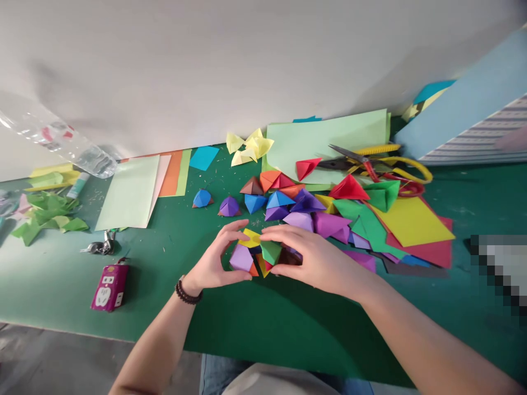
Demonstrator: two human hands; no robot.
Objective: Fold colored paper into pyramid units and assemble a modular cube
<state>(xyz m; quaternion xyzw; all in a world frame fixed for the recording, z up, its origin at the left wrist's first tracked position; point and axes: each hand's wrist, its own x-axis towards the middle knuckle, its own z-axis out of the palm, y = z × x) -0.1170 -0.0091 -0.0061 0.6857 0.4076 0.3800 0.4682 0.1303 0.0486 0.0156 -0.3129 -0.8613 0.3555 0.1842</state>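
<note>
We clamp the left hand and right hand around the multicoloured origami cluster on the counter; we should press evenly, without crushing points.

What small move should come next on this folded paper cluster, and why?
Probably press the yellow unit down into the cluster: left hand and right hand already cup it, with fingertips meeting on that yellow piece at the top.

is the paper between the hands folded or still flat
Folded. The paper cluster held between the left hand and right hand is made of creased, pointed units in yellow, purple, green and orange, not flat sheets.
</note>
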